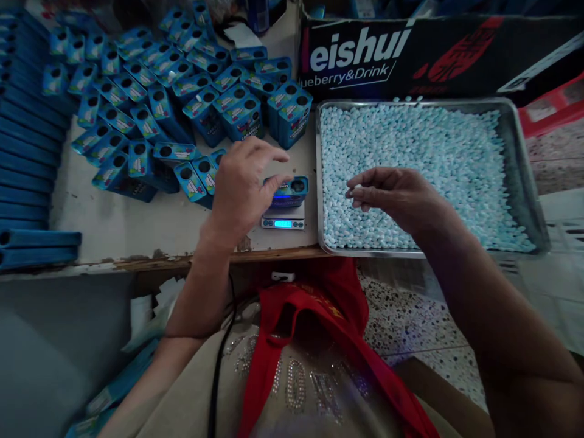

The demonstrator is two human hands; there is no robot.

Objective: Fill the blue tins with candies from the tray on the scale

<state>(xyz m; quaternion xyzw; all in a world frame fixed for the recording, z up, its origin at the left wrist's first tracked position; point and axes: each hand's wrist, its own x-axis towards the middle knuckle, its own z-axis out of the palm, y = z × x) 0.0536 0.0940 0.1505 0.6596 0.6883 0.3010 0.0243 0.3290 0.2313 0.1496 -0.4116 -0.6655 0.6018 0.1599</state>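
A small blue box (296,198) with a round hole in its top stands on a digital scale (269,223) whose display is lit blue. Beside it is my left hand (244,176), thumb and fingers spread apart in a curve. The thumb overlaps the box's left end; whether it touches, I cannot tell. My right hand (392,194) hovers over the pale blue candies (433,146) in a metal tray (531,201). Its thumb and fingertips are pinched together, and what lies between them is too small to make out.
Many blue boxes (155,115) with holes in their tops crowd the table at the left. Flat blue boxes (27,152) are stacked along the far left. Behind the tray stands a black carton (438,58). A worn wooden table edge (255,255) runs in front.
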